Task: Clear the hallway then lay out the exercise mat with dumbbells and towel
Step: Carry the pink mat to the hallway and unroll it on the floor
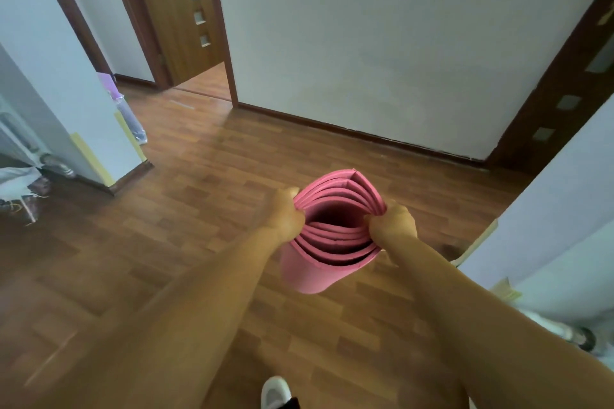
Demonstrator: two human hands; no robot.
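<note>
White shoe (275, 392) at the bottom edge, toe forward, both bare forearms reaching out above it.

Left hand (285, 216) and right hand (393, 221) each pinch the top rim of the pink mat (309, 272), fingers curled over the layers, one hand per side. Hands are apart, pulling the roll's mouth open into an oval. The mat is loosely coiled and held on end in mid-hallway above the floor – can't tell if the lower end touches down.

Floor (199, 176): brown wood-pattern laminate, bare around the mat. Pale wall (365, 43) straight ahead with a few dark scuffs and a dark skirting board (365, 134) along its base.

Wooden door (179, 10) stands open at upper left, small glass panes in it, with more laminate beyond. Dark door (564, 93) at right.

Left wall corner (99, 129) has yellowish tape strips down its edges. A purple-and-grey item in clear wrap (126, 109) leans behind it. Bags (20, 189) are heaped at far left – contents unclear. A pale shoe (578, 335) sits by the right wall, well apart from the mat.
</note>
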